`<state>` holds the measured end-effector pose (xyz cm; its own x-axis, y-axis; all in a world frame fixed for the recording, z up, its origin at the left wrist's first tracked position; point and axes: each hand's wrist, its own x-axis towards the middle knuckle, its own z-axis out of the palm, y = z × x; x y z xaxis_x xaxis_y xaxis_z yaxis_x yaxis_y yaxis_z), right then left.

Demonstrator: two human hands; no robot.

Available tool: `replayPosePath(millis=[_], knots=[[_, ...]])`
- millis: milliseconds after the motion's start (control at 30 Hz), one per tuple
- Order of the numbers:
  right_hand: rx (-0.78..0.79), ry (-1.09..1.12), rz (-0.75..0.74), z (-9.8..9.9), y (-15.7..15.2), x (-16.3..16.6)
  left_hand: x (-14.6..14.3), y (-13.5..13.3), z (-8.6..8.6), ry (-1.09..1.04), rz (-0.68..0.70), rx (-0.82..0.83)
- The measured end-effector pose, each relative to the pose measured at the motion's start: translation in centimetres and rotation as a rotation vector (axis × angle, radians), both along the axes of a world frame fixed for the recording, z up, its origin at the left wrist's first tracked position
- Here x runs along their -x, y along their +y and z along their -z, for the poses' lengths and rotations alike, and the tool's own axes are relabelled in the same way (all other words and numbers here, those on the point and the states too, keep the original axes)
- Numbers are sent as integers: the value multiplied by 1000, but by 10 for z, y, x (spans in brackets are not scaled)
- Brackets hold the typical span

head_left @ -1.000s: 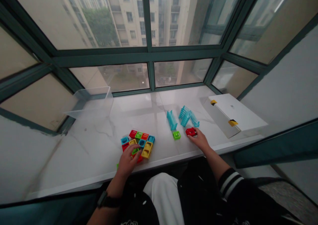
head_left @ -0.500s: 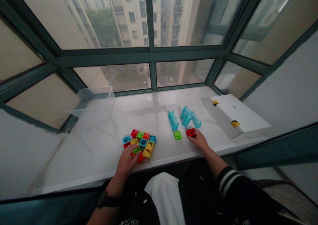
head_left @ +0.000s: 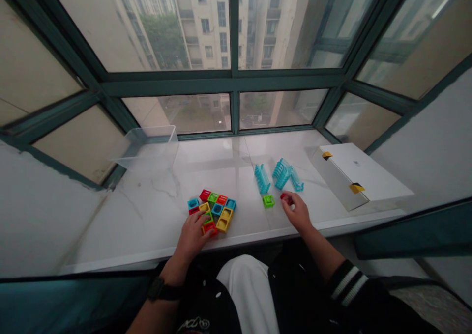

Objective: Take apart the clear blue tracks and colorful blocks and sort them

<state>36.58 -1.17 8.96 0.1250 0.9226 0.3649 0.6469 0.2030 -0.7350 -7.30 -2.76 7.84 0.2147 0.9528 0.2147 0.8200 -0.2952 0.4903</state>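
Observation:
My left hand (head_left: 192, 233) lies over the near left side of a cluster of coloured plastic blocks. Its fingers are spread, touching a green block (head_left: 208, 218) and a red block (head_left: 210, 228). At the cluster's right edge is a longer yellow block (head_left: 224, 220), with blue blocks beside it. My right hand (head_left: 297, 213) is closed around a small red block (head_left: 283, 196), mostly hidden by the fingers. Just left of that hand a lone green block (head_left: 268, 201) sits on the white sill. Behind it lie translucent blue ribbed pieces (head_left: 262, 179).
A clear plastic bin (head_left: 151, 150) stands at the back left of the sill. At the right is a white box (head_left: 363, 174) with yellow-and-black tabs. The sill's front edge (head_left: 258, 236) runs close to my lap, and green-framed windows (head_left: 169, 84) rise behind.
The view has shifted slightly, moving everything a little rightward. My right hand has turned around the red block, which now shows less. My left hand's fingers spread a bit more over the blocks.

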Motion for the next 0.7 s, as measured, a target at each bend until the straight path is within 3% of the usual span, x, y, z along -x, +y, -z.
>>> replayPosePath(millis=[133,267,433,567,700], knots=[[64,36,-364,-15,0,58,-16,-4,-4,47,6,6],[155,-83,-634,-7,1,115,-41,-9,-8,96,-41,-35],[132,-314,-676,13,2,156,-65,-11,-9,178,-105,-40],[156,-532,-665,15,0,163,-71,-10,-14,298,-141,18],[179,-615,-661,12,-3,161,-68,-9,-17,277,-113,56]])
